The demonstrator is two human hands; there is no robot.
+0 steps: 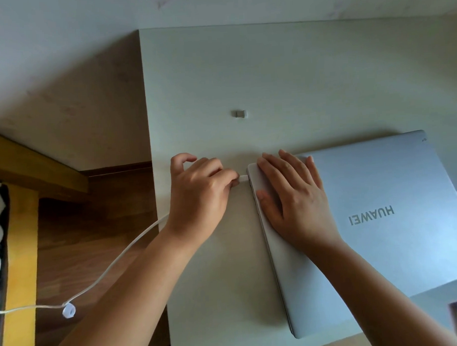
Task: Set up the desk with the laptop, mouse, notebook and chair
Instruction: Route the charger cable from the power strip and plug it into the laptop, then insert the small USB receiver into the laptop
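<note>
A closed, matte silver laptop (379,232) with rounded corners lies at an angle on the smooth, pale desk (270,67), its lower right part running out of frame. The right hand (293,196) rests flat on the lid's left end, fingers spread. Just beside that edge, the left hand (197,192) pinches a white plug (243,178) that meets the laptop's side; whether it is fully seated is hard to tell. A thin white cable (116,262) trails left off the desk over the wood floor (95,242). A small grey block (239,113) sits farther back, too small to identify.
</note>
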